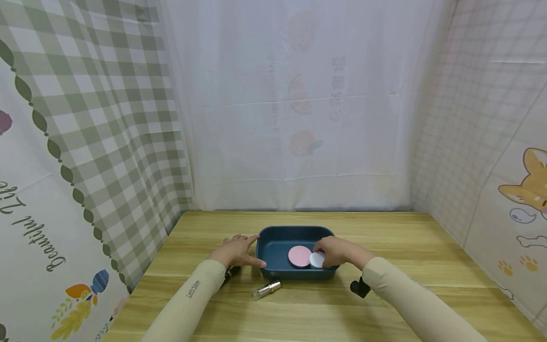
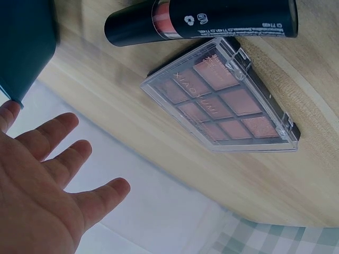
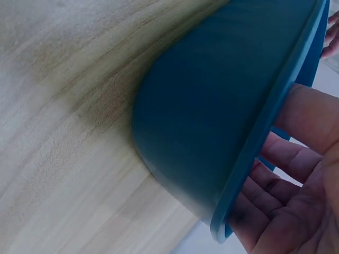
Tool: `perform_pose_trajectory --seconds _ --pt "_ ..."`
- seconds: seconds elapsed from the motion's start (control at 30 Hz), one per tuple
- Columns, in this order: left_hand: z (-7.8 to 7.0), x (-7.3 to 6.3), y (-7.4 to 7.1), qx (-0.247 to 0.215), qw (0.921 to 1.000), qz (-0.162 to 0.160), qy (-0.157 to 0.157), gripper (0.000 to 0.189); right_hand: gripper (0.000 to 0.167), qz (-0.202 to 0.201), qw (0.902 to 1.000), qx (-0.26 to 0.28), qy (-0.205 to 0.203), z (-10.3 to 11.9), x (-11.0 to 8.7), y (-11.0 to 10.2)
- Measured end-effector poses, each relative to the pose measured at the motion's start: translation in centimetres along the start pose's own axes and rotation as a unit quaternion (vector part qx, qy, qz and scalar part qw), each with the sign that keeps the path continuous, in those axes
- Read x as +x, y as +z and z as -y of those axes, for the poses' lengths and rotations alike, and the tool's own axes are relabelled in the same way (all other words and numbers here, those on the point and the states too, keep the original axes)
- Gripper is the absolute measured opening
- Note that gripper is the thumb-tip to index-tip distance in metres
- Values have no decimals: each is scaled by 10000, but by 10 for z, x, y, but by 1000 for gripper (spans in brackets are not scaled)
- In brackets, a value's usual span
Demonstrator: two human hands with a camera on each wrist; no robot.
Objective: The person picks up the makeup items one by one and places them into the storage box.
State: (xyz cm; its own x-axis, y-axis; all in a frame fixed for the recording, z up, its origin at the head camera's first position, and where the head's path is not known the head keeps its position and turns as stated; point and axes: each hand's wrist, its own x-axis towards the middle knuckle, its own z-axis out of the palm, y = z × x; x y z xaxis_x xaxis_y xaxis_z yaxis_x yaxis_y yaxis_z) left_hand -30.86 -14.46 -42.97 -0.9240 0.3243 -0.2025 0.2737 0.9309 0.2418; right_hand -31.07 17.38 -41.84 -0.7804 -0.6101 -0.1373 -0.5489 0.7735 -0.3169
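A dark blue rectangular tray [image 1: 273,274] sits on the table. In it lies a pink round compact [image 1: 299,256], with a smaller white round case [image 1: 316,260] beside it at the right. My right hand [image 1: 339,250] reaches over the tray's right end and grips the white case at its edge; in the right wrist view the tray wall [image 3: 212,100] hides the fingertips of that hand [image 3: 296,196]. My left hand [image 1: 239,251] touches the tray's left rim, its fingers spread, as the left wrist view of the hand [image 2: 42,185] also shows.
A clear and silver lipstick-like tube [image 1: 267,289] lies in front of the tray. Left of the tray, the left wrist view shows a clear-lidded eyeshadow palette [image 2: 222,100] and a black tube [image 2: 228,18]. Curtains [image 1: 299,190] enclose the wooden table [image 1: 384,232] at the back and sides.
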Motion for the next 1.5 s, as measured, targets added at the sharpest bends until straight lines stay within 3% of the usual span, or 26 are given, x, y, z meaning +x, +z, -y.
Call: perform_pose_trajectory --seconds 0.23,0.67,0.83,1.0,1.5 --pt "0 -1 0 -53 10000 -2 5 98 16 102 9997 -171 -107 6 1 -1" --pt "-2 -2 -1 -102 9999 0 -22 97 17 188 9986 -256 427 6 4 8" --pt "-2 -3 -2 -111 9999 -2 -25 97 28 146 9986 -270 430 6 4 4" --pt "-2 -3 -1 -106 9999 -18 -25 98 43 -57 9990 -159 403 6 3 -2" --pt "-1 0 0 -7 10000 -22 -49 98 54 -1003 9949 -4 -99 18 3 -1"
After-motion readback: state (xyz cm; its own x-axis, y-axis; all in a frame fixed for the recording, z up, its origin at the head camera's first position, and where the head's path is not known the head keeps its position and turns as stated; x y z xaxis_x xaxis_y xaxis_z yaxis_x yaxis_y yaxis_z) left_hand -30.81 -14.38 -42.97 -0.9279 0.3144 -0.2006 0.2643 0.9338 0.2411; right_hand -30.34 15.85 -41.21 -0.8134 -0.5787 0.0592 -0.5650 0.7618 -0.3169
